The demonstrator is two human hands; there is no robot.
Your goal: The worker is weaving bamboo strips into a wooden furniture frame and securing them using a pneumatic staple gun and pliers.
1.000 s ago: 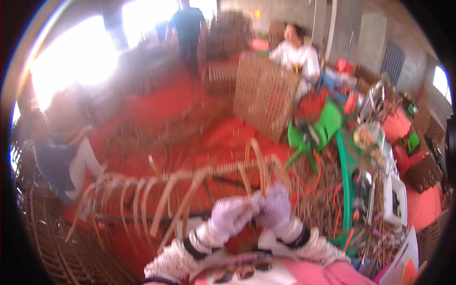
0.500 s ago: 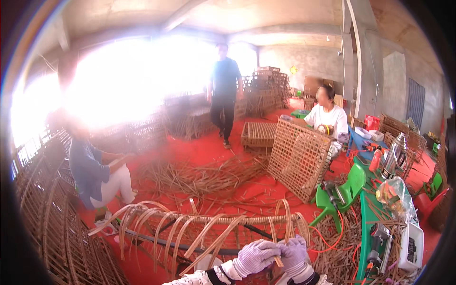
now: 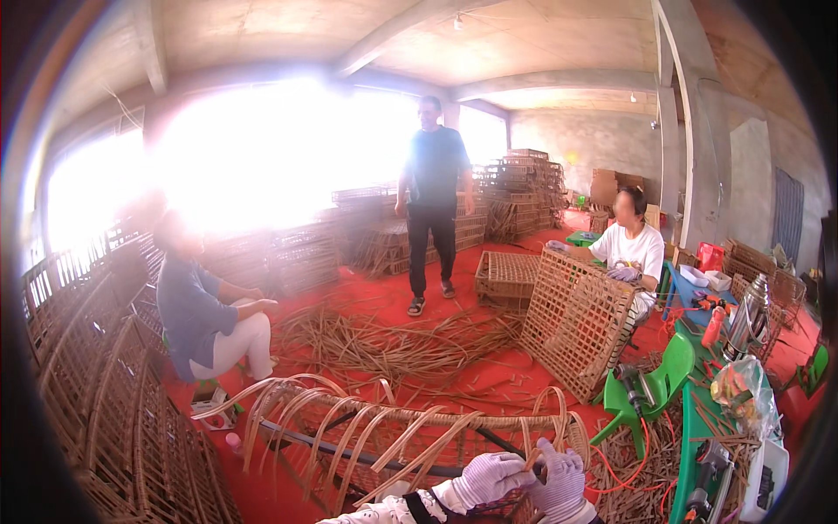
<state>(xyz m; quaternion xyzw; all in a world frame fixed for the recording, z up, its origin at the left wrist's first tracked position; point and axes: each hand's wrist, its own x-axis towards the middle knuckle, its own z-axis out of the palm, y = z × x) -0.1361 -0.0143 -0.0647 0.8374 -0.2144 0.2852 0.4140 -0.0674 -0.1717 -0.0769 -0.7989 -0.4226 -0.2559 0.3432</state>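
My left hand (image 3: 493,479), in a pale lavender striped glove, is closed, its fingertips pinching a tan rattan strip (image 3: 530,456) at the right end of a long woven frame (image 3: 349,403). Against it, my right hand (image 3: 559,482), gloved alike, curls thumb and fingers around the same strip. A small dark gap shows between its thumb and fingers. Above the hands a strip loop (image 3: 552,392) arches over the woven rim. Along that rim hang several bent strips (image 3: 371,434), their loose ends pointing down. A dark bar (image 3: 349,454) runs lengthwise below the rim.
Loose strips (image 3: 393,345) lie heaped on the red floor. A green chair (image 3: 668,375) holding a power drill (image 3: 630,384) and a green table (image 3: 694,419) stand right. Lattice panels (image 3: 113,393) lean left. One person (image 3: 209,314) sits left, another (image 3: 642,249) right; a third (image 3: 434,192) stands ahead.
The scene has shifted right and down as my view turned. My right hand's fingers have lifted and spread slightly by the strip. The standing person has stepped nearer.
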